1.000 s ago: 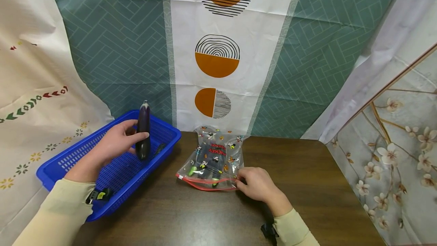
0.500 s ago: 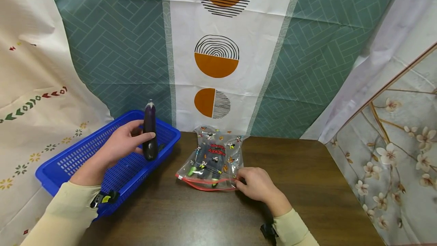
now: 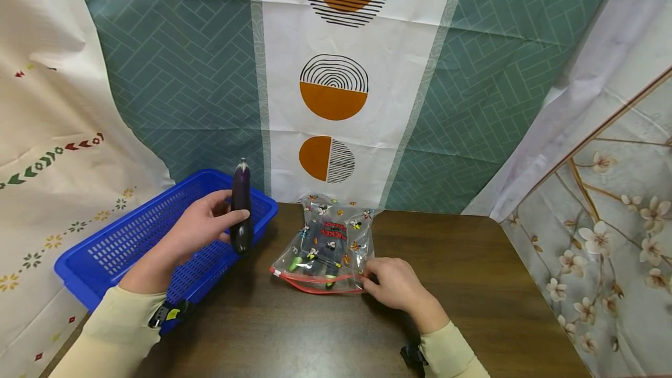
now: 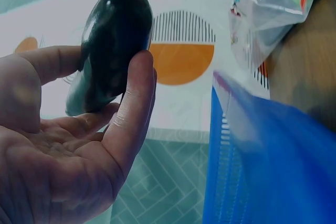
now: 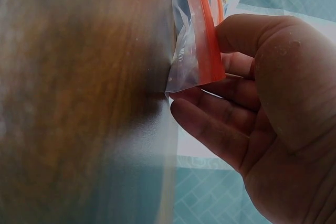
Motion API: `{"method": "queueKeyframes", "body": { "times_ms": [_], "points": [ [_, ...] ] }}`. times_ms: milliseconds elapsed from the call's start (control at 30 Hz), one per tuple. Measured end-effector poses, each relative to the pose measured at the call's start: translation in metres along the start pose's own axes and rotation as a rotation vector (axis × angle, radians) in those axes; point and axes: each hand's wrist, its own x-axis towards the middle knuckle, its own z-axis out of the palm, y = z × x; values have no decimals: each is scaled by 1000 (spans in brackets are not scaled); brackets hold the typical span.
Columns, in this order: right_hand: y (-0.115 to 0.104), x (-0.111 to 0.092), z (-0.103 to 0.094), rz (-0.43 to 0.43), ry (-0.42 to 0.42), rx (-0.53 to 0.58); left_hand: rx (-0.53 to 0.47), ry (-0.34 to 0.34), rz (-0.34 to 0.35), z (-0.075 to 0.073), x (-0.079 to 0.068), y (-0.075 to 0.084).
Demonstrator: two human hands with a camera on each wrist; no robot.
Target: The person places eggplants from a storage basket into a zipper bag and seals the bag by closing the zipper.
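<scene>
A long dark purple eggplant (image 3: 241,191) stands nearly upright in the grip of my left hand (image 3: 202,223), above the right side of the blue basket. In the left wrist view the thumb and fingers wrap round the eggplant (image 4: 118,40). A clear zip bag (image 3: 328,238) printed with cartoon figures lies on the table, its red zip edge (image 3: 315,291) towards me and slightly parted. Dark things with green ends show through the plastic. My right hand (image 3: 396,284) pinches the bag's right corner by the zip; the red strip (image 5: 207,51) sits between thumb and fingers.
The blue slotted basket (image 3: 121,238) stands at the left of the brown wooden table (image 3: 446,261), its right end close to the bag. A patterned curtain (image 3: 210,63) hangs behind the table, and a floral cloth (image 3: 604,249) borders the right side.
My left hand has moved to the right with the eggplant, from over the basket's middle to its right edge. The right hand and bag stay where they were.
</scene>
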Motion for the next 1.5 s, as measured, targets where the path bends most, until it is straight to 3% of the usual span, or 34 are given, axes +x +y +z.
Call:
{"method": "queueKeyframes", "body": {
  "times_ms": [533,833,1233,1500],
  "points": [
    [-1,-1,-2,7,1,1,-29,-47,-5,26,-3,9],
    [-2,-2,-2,6,0,21,-98,-74,-18,44,-3,9],
    [-2,-1,-1,-14,21,7,-101,-92,-28,68,-3,9],
    [0,-2,-1,-17,19,0,-153,-115,-58,84,-3,5]
  ]
}}
